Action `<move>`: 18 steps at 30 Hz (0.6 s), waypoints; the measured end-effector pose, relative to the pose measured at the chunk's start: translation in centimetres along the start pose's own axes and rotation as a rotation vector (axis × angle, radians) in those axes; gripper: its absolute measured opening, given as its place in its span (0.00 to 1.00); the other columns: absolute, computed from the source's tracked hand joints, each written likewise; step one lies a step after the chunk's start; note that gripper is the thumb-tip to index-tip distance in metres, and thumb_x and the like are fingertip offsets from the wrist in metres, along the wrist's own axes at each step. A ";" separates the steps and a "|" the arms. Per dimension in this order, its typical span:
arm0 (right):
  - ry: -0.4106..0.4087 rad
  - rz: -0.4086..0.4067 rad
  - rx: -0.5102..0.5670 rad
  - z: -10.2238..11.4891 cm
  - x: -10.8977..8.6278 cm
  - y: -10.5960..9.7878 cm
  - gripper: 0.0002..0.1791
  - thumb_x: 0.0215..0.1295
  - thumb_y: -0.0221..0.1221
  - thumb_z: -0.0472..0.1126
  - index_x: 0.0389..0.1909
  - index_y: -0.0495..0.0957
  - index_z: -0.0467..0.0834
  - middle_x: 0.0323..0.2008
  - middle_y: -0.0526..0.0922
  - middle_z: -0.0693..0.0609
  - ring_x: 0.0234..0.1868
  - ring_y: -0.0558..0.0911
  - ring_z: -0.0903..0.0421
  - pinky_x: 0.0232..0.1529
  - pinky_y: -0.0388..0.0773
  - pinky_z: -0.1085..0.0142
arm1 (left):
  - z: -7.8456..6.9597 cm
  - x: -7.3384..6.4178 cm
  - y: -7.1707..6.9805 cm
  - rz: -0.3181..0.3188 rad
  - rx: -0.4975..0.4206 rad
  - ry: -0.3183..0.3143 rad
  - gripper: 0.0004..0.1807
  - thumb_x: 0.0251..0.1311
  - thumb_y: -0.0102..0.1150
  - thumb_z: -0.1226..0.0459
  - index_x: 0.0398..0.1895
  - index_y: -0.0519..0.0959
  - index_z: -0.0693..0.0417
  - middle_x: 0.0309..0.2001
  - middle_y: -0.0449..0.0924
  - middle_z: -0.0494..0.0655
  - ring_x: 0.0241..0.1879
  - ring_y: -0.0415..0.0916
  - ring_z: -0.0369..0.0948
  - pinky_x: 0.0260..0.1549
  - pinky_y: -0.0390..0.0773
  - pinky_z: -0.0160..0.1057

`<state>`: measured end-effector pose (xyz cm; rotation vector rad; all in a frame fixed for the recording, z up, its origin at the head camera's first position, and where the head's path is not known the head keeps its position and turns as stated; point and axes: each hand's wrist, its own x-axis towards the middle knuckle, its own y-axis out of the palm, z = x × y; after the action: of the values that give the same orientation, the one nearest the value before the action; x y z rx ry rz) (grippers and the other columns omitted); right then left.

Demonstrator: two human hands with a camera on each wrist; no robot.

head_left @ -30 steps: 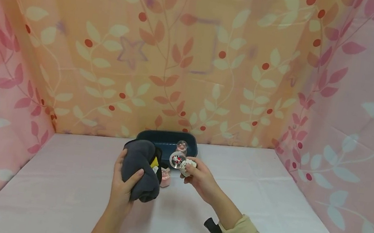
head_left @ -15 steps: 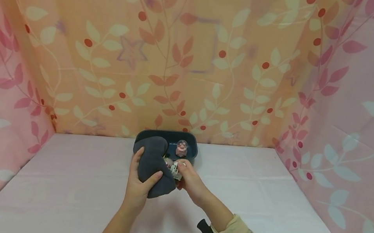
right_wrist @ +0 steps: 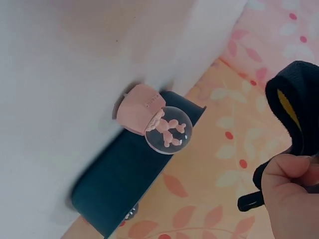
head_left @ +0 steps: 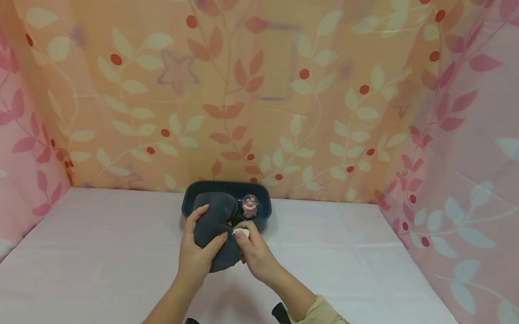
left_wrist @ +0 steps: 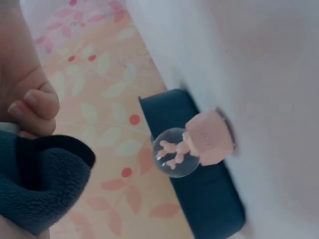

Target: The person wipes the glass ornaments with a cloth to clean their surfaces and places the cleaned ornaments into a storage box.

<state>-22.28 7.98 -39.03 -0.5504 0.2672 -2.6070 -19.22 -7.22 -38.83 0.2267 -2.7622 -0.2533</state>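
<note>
Snow globe (head_left: pixel 241 233) shifted against grey pouch (head_left: pixel 212 221), dome hidden, right fingers (head_left: pixel 252 230) pinching it, left fingers (head_left: pixel 193 220) curled round pouch

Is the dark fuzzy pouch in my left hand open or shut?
Open: in the right wrist view, the dark fuzzy pouch gapes at its mouth, with yellow showing inside.

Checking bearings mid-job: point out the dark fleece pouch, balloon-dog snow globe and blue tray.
Dark fleece pouch (head_left: pixel 215 221): head view, outer fabric.
Balloon-dog snow globe (left_wrist: pixel 210 139): left wrist view, pink base.
Blue tray (right_wrist: pixel 124 169): right wrist view, side wall.
</note>
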 end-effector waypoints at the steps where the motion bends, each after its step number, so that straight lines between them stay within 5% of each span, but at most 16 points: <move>1: -0.010 0.004 0.000 0.0 0.0 0.0 0.24 0.77 0.42 0.54 0.50 0.63 0.34 0.31 0.67 0.52 0.24 0.67 0.59 0.25 0.66 0.70 | 0.1 0.1 -0.1 -0.010 -0.036 -0.009 0.34 0.59 0.58 0.75 0.68 0.61 0.52 0.59 0.64 0.57 0.46 0.73 0.45 0.39 0.79 0.34; 7: -0.019 0.029 0.029 -0.2 -0.1 0.1 0.25 0.78 0.40 0.54 0.51 0.62 0.33 0.29 0.68 0.52 0.25 0.67 0.58 0.26 0.67 0.70 | 0.0 0.2 -0.6 -0.052 -0.231 -0.052 0.32 0.62 0.55 0.75 0.69 0.59 0.54 0.62 0.60 0.53 0.46 0.74 0.40 0.40 0.79 0.33; 18: 0.075 0.037 0.260 -0.1 -0.5 0.2 0.19 0.78 0.35 0.47 0.50 0.58 0.33 0.32 0.68 0.51 0.27 0.66 0.58 0.28 0.66 0.70 | -0.4 0.6 -1.1 -0.096 -0.338 -0.152 0.33 0.67 0.51 0.72 0.73 0.55 0.51 0.67 0.53 0.47 0.53 0.70 0.39 0.44 0.77 0.31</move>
<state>-21.79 8.04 -39.37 -0.3542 -0.0387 -2.5757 -19.48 -8.43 -38.52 0.2604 -2.8011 -0.7831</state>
